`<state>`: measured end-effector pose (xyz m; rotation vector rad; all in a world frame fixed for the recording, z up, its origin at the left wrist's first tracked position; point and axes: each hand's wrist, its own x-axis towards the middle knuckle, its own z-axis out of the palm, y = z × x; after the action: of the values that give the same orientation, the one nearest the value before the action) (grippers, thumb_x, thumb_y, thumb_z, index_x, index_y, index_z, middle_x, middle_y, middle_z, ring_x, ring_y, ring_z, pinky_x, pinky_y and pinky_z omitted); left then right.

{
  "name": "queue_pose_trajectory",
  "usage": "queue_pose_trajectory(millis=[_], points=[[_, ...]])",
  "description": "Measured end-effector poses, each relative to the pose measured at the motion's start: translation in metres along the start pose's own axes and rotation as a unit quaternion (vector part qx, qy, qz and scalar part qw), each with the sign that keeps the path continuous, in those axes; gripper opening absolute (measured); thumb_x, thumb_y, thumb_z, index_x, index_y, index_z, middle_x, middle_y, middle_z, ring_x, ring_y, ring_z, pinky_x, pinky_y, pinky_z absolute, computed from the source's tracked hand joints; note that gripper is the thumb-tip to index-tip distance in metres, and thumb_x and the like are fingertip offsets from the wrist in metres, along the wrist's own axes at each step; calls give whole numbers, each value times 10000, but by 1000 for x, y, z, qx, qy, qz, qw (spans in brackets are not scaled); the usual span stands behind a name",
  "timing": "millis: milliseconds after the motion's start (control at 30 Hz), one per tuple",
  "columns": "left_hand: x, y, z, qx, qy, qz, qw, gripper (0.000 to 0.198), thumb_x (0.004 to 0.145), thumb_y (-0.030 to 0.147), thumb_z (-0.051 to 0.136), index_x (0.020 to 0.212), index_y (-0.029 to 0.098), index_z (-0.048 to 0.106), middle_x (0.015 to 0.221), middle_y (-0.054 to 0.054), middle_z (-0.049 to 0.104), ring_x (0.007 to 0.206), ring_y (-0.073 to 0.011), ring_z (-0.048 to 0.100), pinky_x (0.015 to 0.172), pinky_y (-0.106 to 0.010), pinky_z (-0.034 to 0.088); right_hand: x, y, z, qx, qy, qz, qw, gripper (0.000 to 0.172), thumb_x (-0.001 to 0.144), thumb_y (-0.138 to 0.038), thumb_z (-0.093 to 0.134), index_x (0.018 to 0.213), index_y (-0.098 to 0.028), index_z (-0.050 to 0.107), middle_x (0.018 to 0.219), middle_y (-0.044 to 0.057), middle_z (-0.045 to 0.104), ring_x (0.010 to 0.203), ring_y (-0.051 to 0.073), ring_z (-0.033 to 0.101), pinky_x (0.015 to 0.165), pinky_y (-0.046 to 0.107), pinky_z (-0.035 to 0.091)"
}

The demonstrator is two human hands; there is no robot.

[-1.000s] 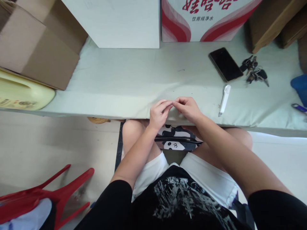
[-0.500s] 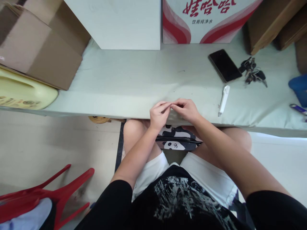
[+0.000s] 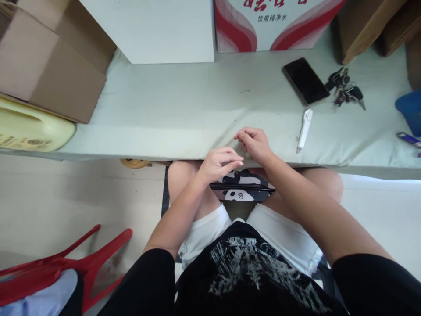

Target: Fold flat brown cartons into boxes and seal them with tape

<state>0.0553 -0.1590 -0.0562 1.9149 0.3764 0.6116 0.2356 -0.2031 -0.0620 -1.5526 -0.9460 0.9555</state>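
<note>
My left hand (image 3: 217, 163) hovers just off the near edge of the pale green table (image 3: 171, 114), fingers pinched together on something too small to make out. My right hand (image 3: 254, 142) rests on the table edge with its fingers curled and pressed together; what they hold, if anything, is hidden. The two hands are a little apart. Below them, between my knees, sits a panda-print pouch (image 3: 241, 186) with its dark zipper edge facing up.
A white utility knife (image 3: 304, 129), a black phone (image 3: 303, 80) and a bunch of keys (image 3: 346, 92) lie to the right. Cardboard boxes (image 3: 49, 61), a white box (image 3: 154, 28) and a red-and-white carton (image 3: 272, 22) line the back. A red chair (image 3: 66, 267) stands lower left.
The hands were touching fingertip to fingertip at the table edge. Now my left hand has pulled back and down toward the pouch, while the right stays on the table.
</note>
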Motion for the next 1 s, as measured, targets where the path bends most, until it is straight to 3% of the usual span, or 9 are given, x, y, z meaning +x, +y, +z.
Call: queue_pose_trajectory(millis=[67, 133, 267, 400, 467, 567, 767, 900, 1000], points=[[-1, 2, -5, 7, -45, -12, 999, 273, 935, 298, 728, 1201, 278, 789, 1141, -64, 726, 984, -171, 715, 836, -296, 599, 0, 0, 0, 4, 3, 1, 1000, 288, 759, -450, 562, 681, -199, 678, 593, -18, 499, 578, 125, 438, 570, 292, 347], [0, 3, -9, 18, -44, -23, 999, 412, 873, 255, 787, 1281, 296, 748, 1224, -67, 699, 1046, -183, 697, 882, -312, 602, 0, -1, 0, 2, 4, 7, 1000, 282, 756, -437, 561, 680, -193, 681, 598, -21, 503, 575, 116, 431, 578, 287, 344], [3, 4, -14, 7, -61, -76, 995, 162, 948, 263, 676, 1015, 223, 818, 976, -48, 794, 883, -162, 738, 867, -312, 603, 0, -1, 0, 9, 6, 14, 1000, 273, 747, -425, 562, 675, -192, 685, 601, -22, 501, 575, 114, 428, 571, 283, 322], [6, 8, -20, 11, -130, -124, 984, 284, 928, 165, 570, 1055, 230, 816, 1024, -33, 832, 926, -163, 770, 876, -298, 601, 1, -1, 1, 10, 9, 14, 1000, 294, 735, -448, 566, 673, -190, 694, 603, -21, 504, 566, 111, 422, 567, 284, 315], [7, 8, -28, 20, -70, -132, 989, 241, 889, 192, 621, 1038, 217, 809, 1005, -35, 829, 912, -164, 764, 840, -281, 594, 0, -2, 1, 3, 12, 13, 1000, 302, 739, -456, 563, 670, -193, 694, 601, -16, 506, 591, 121, 443, 573, 283, 324], [8, 3, -49, 25, 82, -128, 988, 167, 848, 346, 735, 866, 186, 780, 799, -31, 782, 738, -147, 708, 695, -253, 554, -4, -6, 1, -21, 19, 18, 999, 312, 754, -471, 562, 675, -200, 694, 575, -12, 494, 626, 147, 476, 581, 288, 342], [5, -14, -124, 36, 295, -148, 943, 562, 905, 698, 597, 707, 182, 701, 607, -36, 675, 590, -134, 630, 625, -269, 518, -14, -11, 0, -134, 20, 5, 991, 319, 772, -487, 556, 656, -224, 693, 625, 25, 607, 639, 192, 549, 664, 346, 425], [-3, -16, -193, 145, 405, -157, 889, 369, 943, 476, 594, 725, 190, 677, 671, -30, 686, 669, -142, 639, 694, -270, 521, -18, -11, 5, -186, 26, 6, 982, 297, 774, -467, 531, 669, -243, 696, 739, 65, 714, 727, 241, 626, 711, 367, 463], [-11, -6, -249, 302, 429, -141, 840, 180, 903, 284, 598, 750, 203, 647, 740, -17, 693, 741, -157, 649, 758, -278, 521, -19, -19, 16, -272, 37, 26, 961, 275, 804, -392, 481, 672, -234, 663, 752, 91, 721, 721, 249, 622, 665, 359, 445]])
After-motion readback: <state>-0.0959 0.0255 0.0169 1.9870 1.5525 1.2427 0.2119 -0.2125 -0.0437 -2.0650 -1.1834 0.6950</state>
